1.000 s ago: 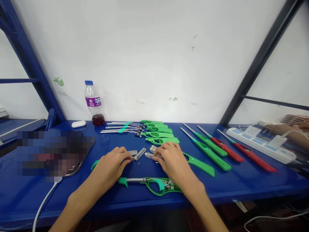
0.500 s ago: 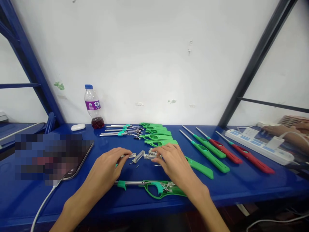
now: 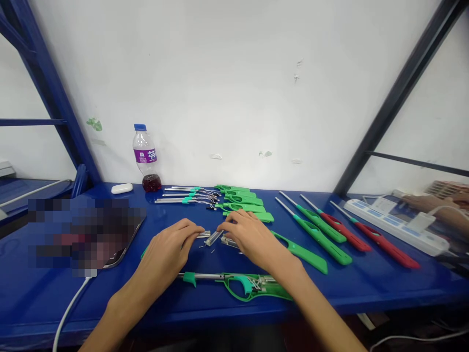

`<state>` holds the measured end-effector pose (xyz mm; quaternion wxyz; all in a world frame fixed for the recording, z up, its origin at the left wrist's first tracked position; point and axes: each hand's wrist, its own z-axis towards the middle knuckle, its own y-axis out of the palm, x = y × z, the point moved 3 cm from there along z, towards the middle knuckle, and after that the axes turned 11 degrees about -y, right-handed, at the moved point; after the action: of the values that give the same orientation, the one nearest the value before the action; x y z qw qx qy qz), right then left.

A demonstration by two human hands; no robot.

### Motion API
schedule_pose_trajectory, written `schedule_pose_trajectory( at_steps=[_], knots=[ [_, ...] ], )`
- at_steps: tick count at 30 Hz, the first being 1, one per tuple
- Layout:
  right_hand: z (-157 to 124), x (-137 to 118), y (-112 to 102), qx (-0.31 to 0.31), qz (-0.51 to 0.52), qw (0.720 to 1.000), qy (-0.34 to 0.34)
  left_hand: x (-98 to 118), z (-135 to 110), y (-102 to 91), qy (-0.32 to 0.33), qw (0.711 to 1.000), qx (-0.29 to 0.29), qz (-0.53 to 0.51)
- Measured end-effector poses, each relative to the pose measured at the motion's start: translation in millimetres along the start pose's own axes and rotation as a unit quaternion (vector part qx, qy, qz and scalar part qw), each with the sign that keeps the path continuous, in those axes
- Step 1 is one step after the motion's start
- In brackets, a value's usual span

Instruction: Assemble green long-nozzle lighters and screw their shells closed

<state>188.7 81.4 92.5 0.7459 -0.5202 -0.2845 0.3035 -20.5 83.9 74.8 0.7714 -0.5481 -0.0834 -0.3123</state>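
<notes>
My left hand [image 3: 174, 247] is closed in a pinch at the end of a small clear fuel tank [image 3: 204, 234] with metal fittings. Next to it, a second clear tank [image 3: 213, 238] lies slanted, its upper end under the bent fingertips of my right hand [image 3: 252, 242]. Further clear tanks [image 3: 227, 241] are partly covered by that hand. Tiny metal pins [image 3: 212, 251] lie just in front. Nearer me rests an opened green gas lighter [image 3: 240, 286], its teal trigger, wires and metal rod exposed; my right forearm hides its handle end.
Behind are several metal rods with wires [image 3: 190, 199] and green handle shells [image 3: 244, 198]. Assembled green lighters [image 3: 322, 239] and red lighters [image 3: 384, 242] lie right, before a power strip [image 3: 395, 227]. A bottle [image 3: 149, 164], white case [image 3: 122, 188] and phone [image 3: 134, 232] are left. Another person's arm [image 3: 436, 208] shows far right.
My right hand has moved left from the right-hand tanks to the upper end of the slanted middle tank. My left hand stays at its tank. The whole view has shifted slightly.
</notes>
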Motion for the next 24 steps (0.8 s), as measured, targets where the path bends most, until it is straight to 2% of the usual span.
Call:
schedule_pose_trajectory(
  at_steps=[7, 15, 18, 20, 24],
  knots=[
    [33.5, -0.9, -0.2, -0.077, -0.044, 0.993, -0.081, -1.1, -1.5, -3.3, -0.011, 0.998, 0.044, -0.033],
    [40.5, -11.8, 5.2, -0.079, -0.054, 0.992, -0.081, 0.1, -1.7, -4.8, -0.024, 0.994, 0.073, -0.079],
    [33.8, -7.6, -6.7, -0.061, -0.044, 0.995, -0.067, 6.7, -2.9, -9.6, -0.025, 0.993, 0.068, -0.098],
    [21.8, -5.2, -19.2, -0.044, -0.034, 0.997, -0.05, 12.1, -4.2, -13.4, -0.048, 0.988, 0.053, -0.136],
    [-13.6, -8.4, -39.4, 0.01, 0.012, 1.0, 0.006, 25.1, -8.7, -14.8, -0.129, 0.953, -0.01, -0.274]
  ],
)
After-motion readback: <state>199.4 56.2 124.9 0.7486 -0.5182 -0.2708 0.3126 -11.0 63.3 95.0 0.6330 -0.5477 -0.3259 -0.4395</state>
